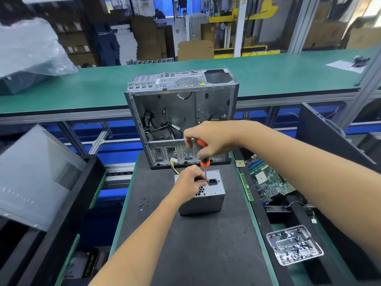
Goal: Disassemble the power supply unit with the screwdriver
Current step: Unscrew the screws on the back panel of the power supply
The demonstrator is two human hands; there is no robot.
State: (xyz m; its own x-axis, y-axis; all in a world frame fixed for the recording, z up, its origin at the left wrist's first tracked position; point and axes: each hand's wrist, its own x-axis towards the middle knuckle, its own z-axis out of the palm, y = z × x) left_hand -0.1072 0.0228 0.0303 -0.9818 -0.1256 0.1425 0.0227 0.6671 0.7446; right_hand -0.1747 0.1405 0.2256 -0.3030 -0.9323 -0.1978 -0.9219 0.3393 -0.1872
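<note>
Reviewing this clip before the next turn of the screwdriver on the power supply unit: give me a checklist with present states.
1. Right hand grips the screwdriver handle: ok.
2. Shaft stands roughly upright over the power supply unit: ok.
3. Left hand steadies the unit's top near the shaft: ok.
4. Tip seated in a screw head: cannot tell, fingers hide it.
5. Unit sits flat on the black mat: ok.
6. Loose screws lie clear of the unit, to its left: ok.
</note>
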